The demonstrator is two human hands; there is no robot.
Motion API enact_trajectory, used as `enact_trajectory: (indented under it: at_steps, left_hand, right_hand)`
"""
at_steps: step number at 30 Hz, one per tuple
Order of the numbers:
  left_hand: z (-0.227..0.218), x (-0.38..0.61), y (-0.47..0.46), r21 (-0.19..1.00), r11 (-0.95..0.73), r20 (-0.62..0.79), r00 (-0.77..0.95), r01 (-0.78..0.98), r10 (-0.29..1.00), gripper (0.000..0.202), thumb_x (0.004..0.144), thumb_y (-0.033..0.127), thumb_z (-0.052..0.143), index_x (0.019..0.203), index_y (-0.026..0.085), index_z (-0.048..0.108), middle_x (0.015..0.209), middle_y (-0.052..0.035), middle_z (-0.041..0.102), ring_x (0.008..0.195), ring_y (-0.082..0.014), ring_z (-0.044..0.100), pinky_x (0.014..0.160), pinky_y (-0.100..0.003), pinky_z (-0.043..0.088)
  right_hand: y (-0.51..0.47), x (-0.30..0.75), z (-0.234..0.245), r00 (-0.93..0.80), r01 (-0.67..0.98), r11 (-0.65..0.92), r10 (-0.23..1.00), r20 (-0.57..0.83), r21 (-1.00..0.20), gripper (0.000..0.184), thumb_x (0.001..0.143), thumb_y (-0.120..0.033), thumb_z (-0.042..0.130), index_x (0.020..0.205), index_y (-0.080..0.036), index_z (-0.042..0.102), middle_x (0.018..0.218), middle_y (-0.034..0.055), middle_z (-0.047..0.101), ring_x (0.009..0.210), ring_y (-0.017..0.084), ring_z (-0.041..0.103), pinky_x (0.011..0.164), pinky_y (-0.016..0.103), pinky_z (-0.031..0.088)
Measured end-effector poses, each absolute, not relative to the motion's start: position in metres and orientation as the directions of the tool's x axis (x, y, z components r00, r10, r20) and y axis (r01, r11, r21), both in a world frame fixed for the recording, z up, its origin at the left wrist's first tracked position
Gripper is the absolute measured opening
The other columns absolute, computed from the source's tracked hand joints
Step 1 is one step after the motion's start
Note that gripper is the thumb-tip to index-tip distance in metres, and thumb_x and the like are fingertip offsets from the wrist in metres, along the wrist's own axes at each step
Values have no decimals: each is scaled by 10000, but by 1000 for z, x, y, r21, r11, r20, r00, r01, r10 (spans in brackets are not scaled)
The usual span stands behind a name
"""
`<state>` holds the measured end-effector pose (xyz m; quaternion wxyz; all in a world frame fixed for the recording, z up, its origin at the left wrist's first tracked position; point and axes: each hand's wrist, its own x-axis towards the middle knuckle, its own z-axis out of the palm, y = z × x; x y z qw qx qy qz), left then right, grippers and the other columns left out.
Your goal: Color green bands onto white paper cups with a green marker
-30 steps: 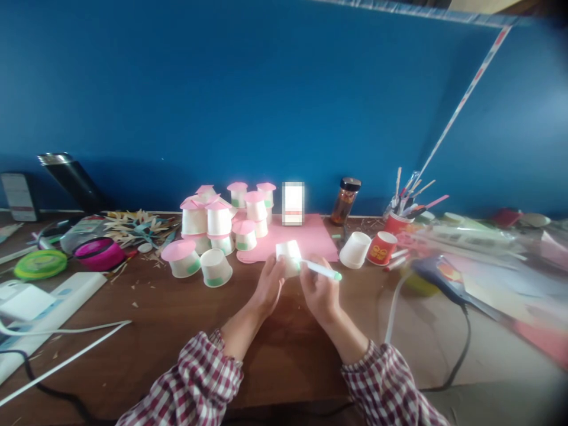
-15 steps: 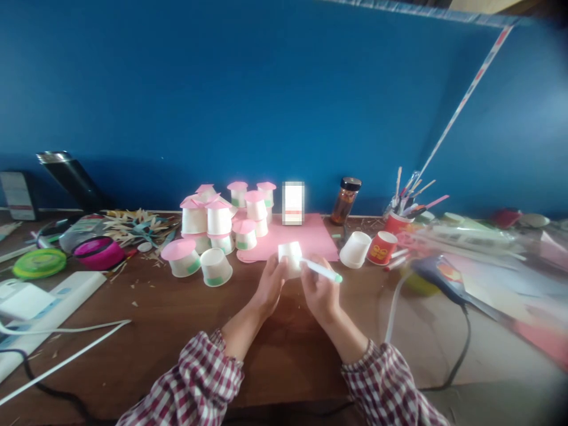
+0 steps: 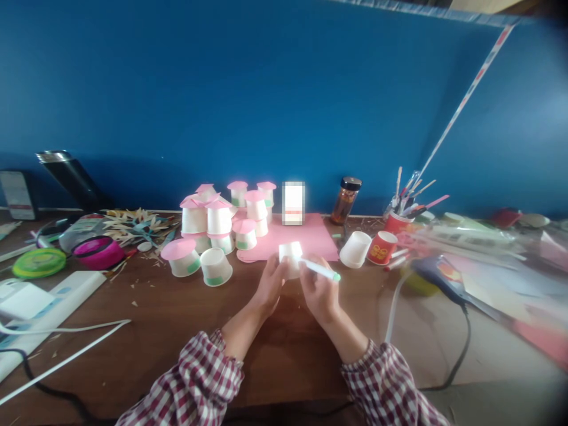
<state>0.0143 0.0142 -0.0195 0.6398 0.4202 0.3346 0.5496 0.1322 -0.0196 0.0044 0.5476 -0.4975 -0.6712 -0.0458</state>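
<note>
My left hand (image 3: 271,279) is closed around a small white paper cup (image 3: 290,251), thumb on its side, just above the table's middle. A white marker with a pale green end (image 3: 323,270) is gripped in my right hand (image 3: 320,291), its writing end at the cup's right side; the tip itself is hidden by my fingers. Behind the cup lies a sheet of pink paper (image 3: 306,234). To the left, several upturned white cups with pink paper tops (image 3: 219,219) stand stacked, and one bare-topped cup with a green patch (image 3: 215,266) is in front of them.
On the right are a white cup (image 3: 355,249), a red cup (image 3: 381,247), a glass bottle (image 3: 347,201), a pen holder (image 3: 398,223) and a glue gun (image 3: 437,275) with its cord. At left lie a power strip (image 3: 84,287), wooden sticks (image 3: 135,226) and a magenta container (image 3: 98,252).
The marker's green end has shifted slightly left and up as my right hand moved a little against the cup. My left hand and the cup stay almost still.
</note>
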Motion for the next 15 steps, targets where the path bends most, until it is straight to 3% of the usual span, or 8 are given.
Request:
enact_trajectory:
  at_steps: [15]
  left_hand:
    - [-20,15,15,892,82,-11,162,-444,987,319,774,456,621,996,228,591,1001,-60,639,1023,-227,564,892,-361,418]
  right_hand:
    - [-18,134,5,143,739,461,605,783,-491,167,920,-252,468,921,-162,609,804,68,658,748,187,625,713,302,515]
